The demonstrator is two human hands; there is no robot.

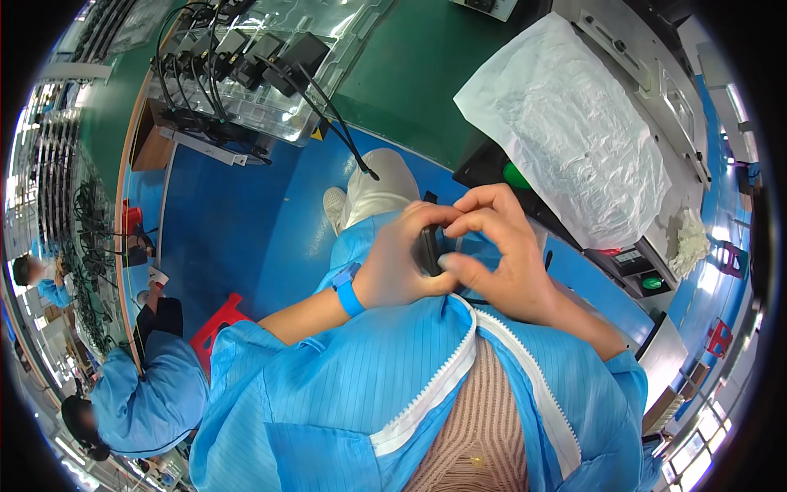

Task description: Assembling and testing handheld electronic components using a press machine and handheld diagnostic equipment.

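In front of my waist, a small black power adapter is held between my two hands, mostly covered by fingers. My left hand, with a blue band at the wrist, wraps round its left side. From the right, my right hand curls in, its thumb and fingertips meeting the adapter's right edge. A thin dark cable shows below the hands. Whether a thin film also lies between the right fingers is too unclear to tell.
Several black adapters with cables lie on a clear plastic tray at the far left, on a green bench. A crumpled white sheet covers equipment at right. A co-worker in blue sits at left near a red stool.
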